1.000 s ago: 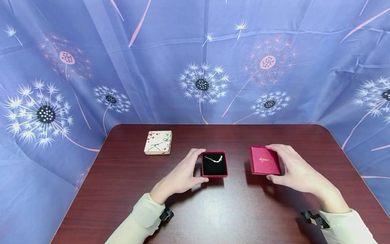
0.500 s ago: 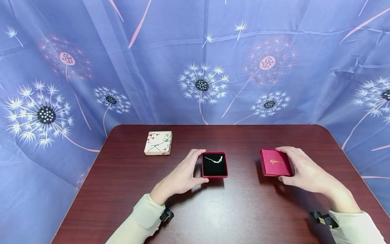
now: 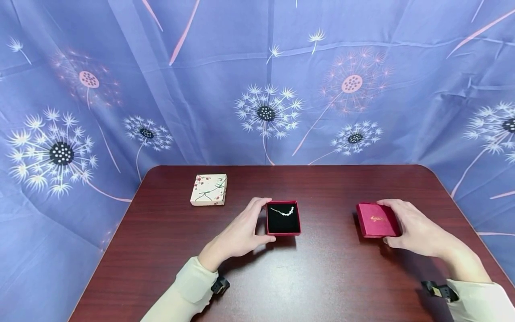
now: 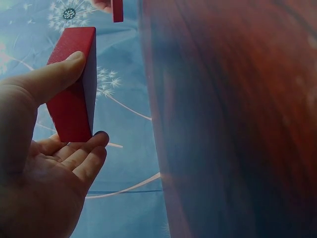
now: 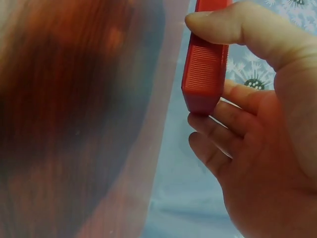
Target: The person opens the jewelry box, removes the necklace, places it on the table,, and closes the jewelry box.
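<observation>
My left hand [image 3: 237, 230] holds the red jewelry box base [image 3: 283, 233] by its left side, thumb on the near wall and fingers at the far one. Inside it, a pale beaded bracelet [image 3: 286, 212] lies on a black pad [image 3: 283, 225]. In the left wrist view the thumb presses the side of the box base [image 4: 74, 104]. My right hand [image 3: 422, 232] grips the matching red box lid [image 3: 378, 220], gold lettering on top, well to the right of the base. Thumb and fingers pinch this lid [image 5: 203, 69] in the right wrist view.
A small cream box [image 3: 208, 190] with a floral print and green ribbon pattern sits at the table's back left. The dark reddish wooden table [image 3: 322, 277] ends at a blue dandelion-print curtain [image 3: 209, 89] behind it.
My right hand has carried the red box lid to the right and slightly nearer, away from the base. The left hand and the box base have stayed in place.
</observation>
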`<state>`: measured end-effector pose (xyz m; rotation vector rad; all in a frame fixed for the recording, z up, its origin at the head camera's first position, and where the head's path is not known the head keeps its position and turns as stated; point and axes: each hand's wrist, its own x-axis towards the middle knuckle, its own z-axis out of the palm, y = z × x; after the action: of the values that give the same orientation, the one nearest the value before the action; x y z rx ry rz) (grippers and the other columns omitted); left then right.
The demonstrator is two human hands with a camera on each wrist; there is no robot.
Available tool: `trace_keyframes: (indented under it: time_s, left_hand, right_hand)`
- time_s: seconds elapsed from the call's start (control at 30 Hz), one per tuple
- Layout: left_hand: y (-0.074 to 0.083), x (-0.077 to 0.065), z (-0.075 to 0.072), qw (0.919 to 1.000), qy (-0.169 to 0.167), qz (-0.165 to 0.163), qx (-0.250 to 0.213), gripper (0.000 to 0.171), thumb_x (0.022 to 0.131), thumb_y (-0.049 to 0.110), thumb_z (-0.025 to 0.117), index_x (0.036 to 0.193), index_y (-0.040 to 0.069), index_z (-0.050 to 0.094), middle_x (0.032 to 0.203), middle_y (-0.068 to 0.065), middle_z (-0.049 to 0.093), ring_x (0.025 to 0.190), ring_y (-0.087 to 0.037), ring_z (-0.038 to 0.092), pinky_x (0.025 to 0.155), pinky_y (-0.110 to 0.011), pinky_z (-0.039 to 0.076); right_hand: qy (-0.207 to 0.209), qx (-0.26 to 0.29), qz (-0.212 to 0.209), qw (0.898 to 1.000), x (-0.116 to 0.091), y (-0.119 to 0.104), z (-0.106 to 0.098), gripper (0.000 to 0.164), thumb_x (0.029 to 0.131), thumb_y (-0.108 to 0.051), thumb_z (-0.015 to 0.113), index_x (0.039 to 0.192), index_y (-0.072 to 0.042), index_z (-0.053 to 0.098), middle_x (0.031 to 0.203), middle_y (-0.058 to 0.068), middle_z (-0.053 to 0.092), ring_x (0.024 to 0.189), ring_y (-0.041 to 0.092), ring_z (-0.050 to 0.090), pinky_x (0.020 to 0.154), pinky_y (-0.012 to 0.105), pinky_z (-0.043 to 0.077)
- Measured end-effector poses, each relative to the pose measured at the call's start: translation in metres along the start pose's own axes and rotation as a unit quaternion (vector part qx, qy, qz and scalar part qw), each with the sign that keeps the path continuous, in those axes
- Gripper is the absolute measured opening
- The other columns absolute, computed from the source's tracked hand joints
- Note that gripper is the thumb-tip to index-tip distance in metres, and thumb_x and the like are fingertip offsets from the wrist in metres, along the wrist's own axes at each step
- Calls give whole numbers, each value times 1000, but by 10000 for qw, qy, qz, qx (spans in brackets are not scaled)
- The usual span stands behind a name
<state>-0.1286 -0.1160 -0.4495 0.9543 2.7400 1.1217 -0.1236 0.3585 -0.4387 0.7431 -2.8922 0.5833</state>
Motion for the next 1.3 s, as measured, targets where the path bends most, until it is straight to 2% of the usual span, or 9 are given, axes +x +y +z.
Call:
trace_keyframes:
  time_s: [0.17, 0.5, 0.67, 0.93, 1.1, 1.3]
  left_hand:
    - [0, 0, 1, 10000, 21, 9, 7, 95, 88, 28, 90, 161, 7, 33, 153, -2, 43, 140, -12, 46, 119, -37, 39]
    - [1, 0, 1, 10000, -4, -78, -48, 95, 87, 24, 90, 161, 8, 33, 154, -2, 43, 141, -12, 46, 120, -36, 38]
    - [2, 0, 0, 9999, -23, -102, -46, 95, 88, 26, 90, 161, 9, 33, 154, -2, 43, 140, -12, 46, 120, -36, 38]
    - [2, 0, 0, 9999, -26, -122, -65, 95, 88, 27, 90, 161, 9, 33, 154, -1, 43, 140, -11, 45, 120, -36, 38]
    - [3, 0, -1, 10000, -14, -58, -49, 95, 88, 26, 90, 161, 7, 33, 154, -3, 43, 141, -14, 45, 121, -37, 37]
    - [3, 0, -1, 10000, -26, -40, -20, 95, 88, 27, 90, 161, 7, 33, 154, -3, 43, 142, -15, 45, 121, -36, 36]
  right_hand:
    - [-97, 23, 24, 9999, -5, 8, 0, 94, 59, -17, 101, 138, -1, 53, 124, 13, 60, 109, 28, 50, 83, 32, 42]
    - [-212, -56, 116, 9997, -15, 19, 1, 93, 59, -19, 102, 138, -3, 54, 123, 10, 61, 108, 23, 49, 84, 26, 40]
    - [-361, 2, 97, 9993, -18, 22, 0, 93, 62, -22, 102, 138, -2, 53, 124, 10, 60, 108, 23, 49, 82, 31, 45]
    - [-548, 146, 226, 9981, -23, 26, -1, 92, 63, -22, 102, 139, -4, 53, 125, 6, 59, 107, 8, 43, 79, 34, 50]
    - [-589, 237, 161, 9978, -24, 29, 1, 92, 62, -21, 101, 138, -2, 53, 122, 6, 60, 104, 9, 45, 78, 33, 48]
    - [-688, 189, 274, 9971, -24, 31, 3, 94, 59, -21, 102, 138, -3, 53, 121, 6, 60, 103, 12, 48, 77, 36, 48]
